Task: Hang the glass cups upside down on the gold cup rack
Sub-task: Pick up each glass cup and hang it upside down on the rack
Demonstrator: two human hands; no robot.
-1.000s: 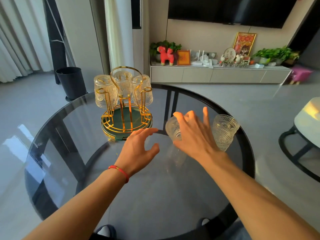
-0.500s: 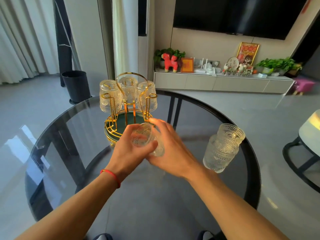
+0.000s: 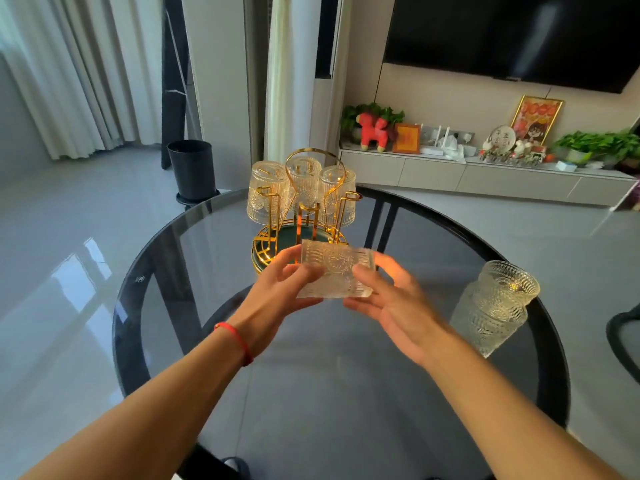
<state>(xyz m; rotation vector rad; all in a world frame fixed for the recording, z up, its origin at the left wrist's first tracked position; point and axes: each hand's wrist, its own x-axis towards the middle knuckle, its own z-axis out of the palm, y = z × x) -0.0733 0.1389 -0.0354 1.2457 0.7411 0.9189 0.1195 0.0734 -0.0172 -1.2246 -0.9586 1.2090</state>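
Fingers of both hands around glass cup [image 3: 335, 273], just before gold rack [image 3: 304, 216].

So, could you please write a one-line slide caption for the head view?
Both hands, left and right, hold a glass cup before the gold rack already carrying three cups.

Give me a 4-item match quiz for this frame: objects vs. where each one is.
1. held cup
2. spare cup
3. gold cup rack
4. black bin

A. on the floor beyond the table
B. far part of the table, three cups hung on it
C. upright near the table's right edge
D. between both hands, above the table

Pairs: 1-D, 2-C, 3-B, 4-A
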